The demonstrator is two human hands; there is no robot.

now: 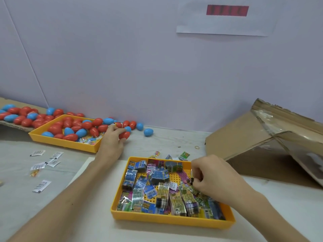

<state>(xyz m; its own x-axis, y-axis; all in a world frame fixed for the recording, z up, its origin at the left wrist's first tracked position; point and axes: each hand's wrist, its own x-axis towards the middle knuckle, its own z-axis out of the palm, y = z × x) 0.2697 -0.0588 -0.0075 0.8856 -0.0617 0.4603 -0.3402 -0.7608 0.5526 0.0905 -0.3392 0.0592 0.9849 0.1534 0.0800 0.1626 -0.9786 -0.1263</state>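
My left hand (pixel 111 138) reaches to the right end of the far yellow tray (pixel 64 145) and grips a red plastic egg (pixel 125 135) on the table. That tray holds several red and blue eggs and small colourful packets. My right hand (pixel 209 177) hovers over the near yellow tray (pixel 167 219), which is full of small foil toy packets, and pinches one small packet (pixel 192 175) between thumb and fingers. How much of that packet is in the hand is hidden.
More red and blue eggs lie on a cardboard sheet (pixel 10 124) at the far left and along the wall; one blue egg (pixel 148 132) sits alone. White sachets (pixel 42 186) are scattered at left. An open cardboard box (pixel 262 142) lies tipped at right.
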